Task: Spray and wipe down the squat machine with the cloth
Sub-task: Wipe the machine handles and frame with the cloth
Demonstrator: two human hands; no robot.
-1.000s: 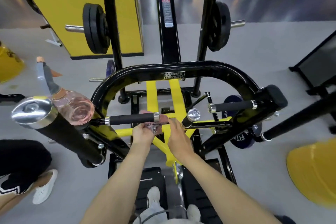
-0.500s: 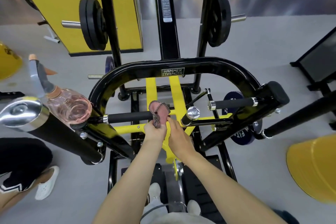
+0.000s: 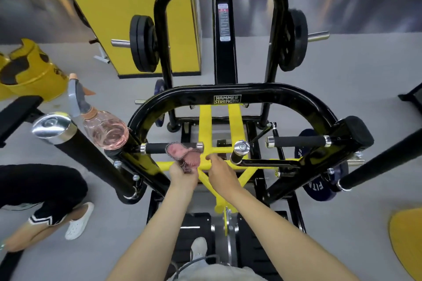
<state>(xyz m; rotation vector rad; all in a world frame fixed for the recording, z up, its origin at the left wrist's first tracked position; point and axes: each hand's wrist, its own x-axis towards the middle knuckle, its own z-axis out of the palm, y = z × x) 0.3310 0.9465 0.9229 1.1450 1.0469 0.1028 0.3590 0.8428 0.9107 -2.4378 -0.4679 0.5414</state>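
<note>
Wiping | left hand (image 3: pixel 182 173) clutching bunched pink cloth (image 3: pixel 185 155) by black foam handle (image 3: pixel 157 148) | right hand (image 3: pixel 220 172) curled, grasp unclear | next: rub handle

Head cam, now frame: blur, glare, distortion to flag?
Head view: wide-angle stretch toward the edges; the cloth in the left hand is motion-smeared; hot glare on the chrome end cap; the Hammer Strength label is readable.

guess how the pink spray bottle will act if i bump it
Probably tips or rolls: the spray bottle has a round body and leans, perched on the squat machine frame. Likely light and fairly stiff, since it looks like thin clear plastic.
</note>
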